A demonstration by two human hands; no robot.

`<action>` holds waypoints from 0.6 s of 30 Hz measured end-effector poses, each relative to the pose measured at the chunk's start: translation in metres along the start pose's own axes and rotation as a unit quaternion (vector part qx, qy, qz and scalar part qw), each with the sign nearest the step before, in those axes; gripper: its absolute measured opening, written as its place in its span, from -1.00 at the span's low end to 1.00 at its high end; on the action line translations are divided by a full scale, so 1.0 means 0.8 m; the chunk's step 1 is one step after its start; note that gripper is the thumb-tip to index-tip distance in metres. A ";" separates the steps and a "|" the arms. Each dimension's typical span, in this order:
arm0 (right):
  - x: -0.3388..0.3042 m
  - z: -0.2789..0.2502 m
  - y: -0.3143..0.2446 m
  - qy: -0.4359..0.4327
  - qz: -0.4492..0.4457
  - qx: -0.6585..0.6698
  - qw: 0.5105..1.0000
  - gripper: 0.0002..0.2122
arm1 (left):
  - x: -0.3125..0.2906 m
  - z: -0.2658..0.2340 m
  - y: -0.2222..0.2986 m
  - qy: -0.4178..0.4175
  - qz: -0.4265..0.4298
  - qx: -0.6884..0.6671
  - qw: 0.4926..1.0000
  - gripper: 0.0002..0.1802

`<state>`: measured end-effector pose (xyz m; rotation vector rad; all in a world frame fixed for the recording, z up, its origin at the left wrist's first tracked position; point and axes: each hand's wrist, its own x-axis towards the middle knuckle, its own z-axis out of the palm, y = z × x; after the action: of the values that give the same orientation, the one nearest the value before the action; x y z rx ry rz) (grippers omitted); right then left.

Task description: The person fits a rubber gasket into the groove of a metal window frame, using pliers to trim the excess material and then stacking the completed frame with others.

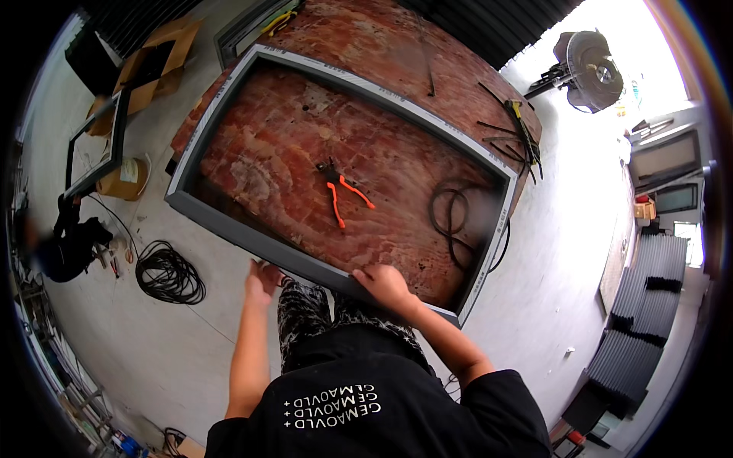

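Observation:
A large rectangular grey window frame (347, 79), with printed pale protective strip on its outer faces, lies tilted across a worn reddish-brown wooden table (259, 153). My right hand (382, 286) grips its near rail, fingers over the rail's upper edge. My left hand (262, 280) is just at the near rail's lower edge, further left; its fingers are loosely bent and apart, and whether they touch the rail is unclear. Within the frame's opening, pliers (340, 191) with orange handles rest on the tabletop. A dark, looped rubber strip (450, 217) lies at the opening's right side.
Yellow-handled pliers (279, 23) lie at the table's far left; a yellow tool (518, 113) sits among dark strips at the right. A fan (592, 72) stands beyond. Coiled black cable (169, 273) is on the floor at left. A person (65, 240) holds a smaller dark frame (114, 141) near cardboard boxes (156, 69).

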<state>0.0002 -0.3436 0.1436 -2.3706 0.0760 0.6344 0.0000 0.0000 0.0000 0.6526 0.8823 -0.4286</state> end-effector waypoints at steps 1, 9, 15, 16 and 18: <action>0.007 -0.001 0.008 0.028 -0.025 0.018 0.999 -0.61 | 0.003 -0.016 -0.009 -0.064 -0.029 -0.036 0.997 -0.36; 0.047 -0.108 0.149 0.367 0.125 -0.298 0.872 -0.62 | -0.024 0.069 -0.107 0.099 -0.123 -0.023 0.987 -0.47; 0.043 -0.087 0.209 0.344 0.111 -0.222 0.905 -0.78 | -0.052 0.099 -0.101 0.152 -0.118 0.014 0.981 -0.50; 0.047 -0.090 0.207 0.352 0.088 -0.230 0.903 -0.83 | -0.049 0.098 -0.099 0.140 -0.128 0.028 0.981 -0.56; 0.048 -0.087 0.211 0.370 0.077 -0.169 0.910 -0.84 | -0.049 0.096 -0.102 0.116 -0.148 0.043 0.981 -0.63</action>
<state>0.0269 -0.5132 0.0699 -2.8361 0.5261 -0.2457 -0.0272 -0.1088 0.0398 0.6621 1.1946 -0.6701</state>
